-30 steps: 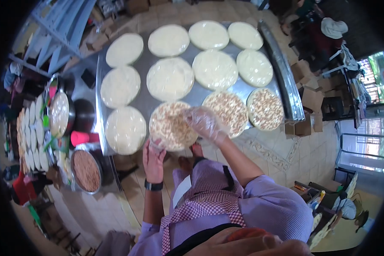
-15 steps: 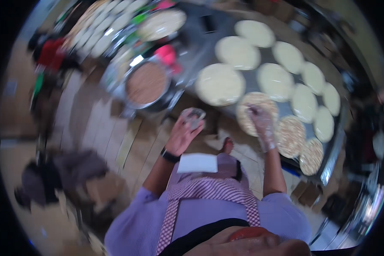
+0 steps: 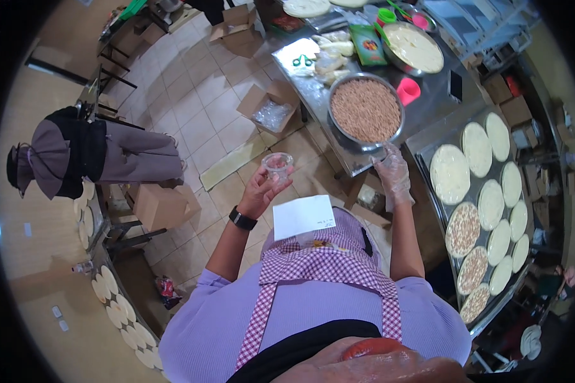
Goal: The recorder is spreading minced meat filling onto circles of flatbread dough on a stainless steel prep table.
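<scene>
My left hand is closed around a small clear plastic cup, with a few brownish bits inside it. A clear glove covers my right hand, which is beside the near rim of a round metal bowl full of brown crumbs. Its fingers reach toward the rim, apart, and nothing shows in them. To the right, a metal table bears several pale, cream-coated flat rounds. Three rounds along its near side carry brown crumbs, one of them a crumb-topped round.
A pink cup, a green pouch and a bowl of cream stand behind the crumbs. A phone lies nearby. Cardboard boxes sit on the tiled floor. At the left another person stands. More rounds lie lower left.
My right hand has left a crumb-topped round and come to the bowl of crumbs. The view has swung left, so the tables appear farther right. My left hand still holds the cup.
</scene>
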A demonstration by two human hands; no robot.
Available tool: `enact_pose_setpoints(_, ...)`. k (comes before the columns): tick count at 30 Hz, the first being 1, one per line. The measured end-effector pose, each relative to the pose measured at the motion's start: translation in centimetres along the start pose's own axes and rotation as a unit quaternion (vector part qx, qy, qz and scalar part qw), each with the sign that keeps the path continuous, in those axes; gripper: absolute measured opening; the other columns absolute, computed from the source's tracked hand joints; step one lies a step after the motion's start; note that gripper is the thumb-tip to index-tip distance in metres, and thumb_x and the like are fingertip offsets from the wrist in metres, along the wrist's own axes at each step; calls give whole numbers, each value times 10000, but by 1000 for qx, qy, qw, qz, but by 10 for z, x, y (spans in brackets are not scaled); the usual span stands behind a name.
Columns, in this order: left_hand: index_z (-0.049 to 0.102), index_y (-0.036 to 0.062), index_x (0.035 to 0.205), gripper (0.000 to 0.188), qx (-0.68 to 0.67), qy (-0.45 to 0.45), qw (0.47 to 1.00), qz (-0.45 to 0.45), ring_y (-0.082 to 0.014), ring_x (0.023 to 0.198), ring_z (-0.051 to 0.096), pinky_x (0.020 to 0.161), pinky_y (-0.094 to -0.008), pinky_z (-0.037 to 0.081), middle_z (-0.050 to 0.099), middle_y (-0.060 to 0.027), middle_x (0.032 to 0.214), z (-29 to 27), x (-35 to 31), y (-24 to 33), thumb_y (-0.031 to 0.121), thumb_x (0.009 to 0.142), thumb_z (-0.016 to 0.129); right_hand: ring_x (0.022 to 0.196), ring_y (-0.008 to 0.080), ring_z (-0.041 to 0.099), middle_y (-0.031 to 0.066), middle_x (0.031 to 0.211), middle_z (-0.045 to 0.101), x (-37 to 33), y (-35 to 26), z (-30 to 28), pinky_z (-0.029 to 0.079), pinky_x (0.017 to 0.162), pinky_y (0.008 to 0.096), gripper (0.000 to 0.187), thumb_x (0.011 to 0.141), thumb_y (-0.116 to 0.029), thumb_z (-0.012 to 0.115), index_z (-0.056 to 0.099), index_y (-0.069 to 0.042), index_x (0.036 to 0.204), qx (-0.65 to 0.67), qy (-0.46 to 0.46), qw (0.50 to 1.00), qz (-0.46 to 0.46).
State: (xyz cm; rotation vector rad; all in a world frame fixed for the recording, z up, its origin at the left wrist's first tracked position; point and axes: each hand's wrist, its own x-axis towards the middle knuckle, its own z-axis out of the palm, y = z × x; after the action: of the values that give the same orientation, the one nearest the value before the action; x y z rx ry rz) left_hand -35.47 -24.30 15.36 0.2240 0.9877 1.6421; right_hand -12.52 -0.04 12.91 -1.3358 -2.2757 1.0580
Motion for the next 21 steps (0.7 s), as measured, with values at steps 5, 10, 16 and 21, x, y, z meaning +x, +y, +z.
enact_pose_setpoints(5, 363, 79, 1307, 500, 17, 44, 999, 18, -205, 1165, 463, 956, -346, 421, 447, -78, 1269, -34, 28, -11, 78, 849, 564, 1163, 345, 444, 234, 1309, 388, 93, 8, 47, 378, 961, 383, 598, 763, -376, 620, 448, -114, 1273, -216, -35, 974, -51)
enact_pose_setpoints(10, 406, 81, 1244, 484, 114, 64, 991, 21, -136, 1059, 502, 913, -307, 426, 503, -32, 1162, -31, 66, -14, 50, 814, 624, 1245, 385, 337, 282, 1363, 285, 152, 0, 66, 279, 1039, 414, 669, 747, -443, 614, 429, -104, 1293, -323, -64, 943, -53)
enact_pose_setpoints(16, 414, 67, 1261, 549, 179, 46, 983, -8, -119, 1020, 515, 883, -261, 428, 522, -30, 1131, -22, 127, -4, 35, 772, 659, 1187, 325, 412, 204, 1195, 505, 157, -36, 65, 268, 1007, 391, 522, 810, -469, 521, 552, -66, 1139, -350, -135, 927, -33)
enact_pose_setpoints(21, 441, 27, 1212, 535, 262, -22, 965, -10, -136, 1046, 519, 923, -287, 428, 521, -49, 1149, -12, 200, -9, -28, 729, 667, 1005, 297, 553, 169, 1036, 595, 163, -12, 80, 416, 866, 394, 379, 806, -357, 548, 617, -21, 967, -326, -135, 935, -25)
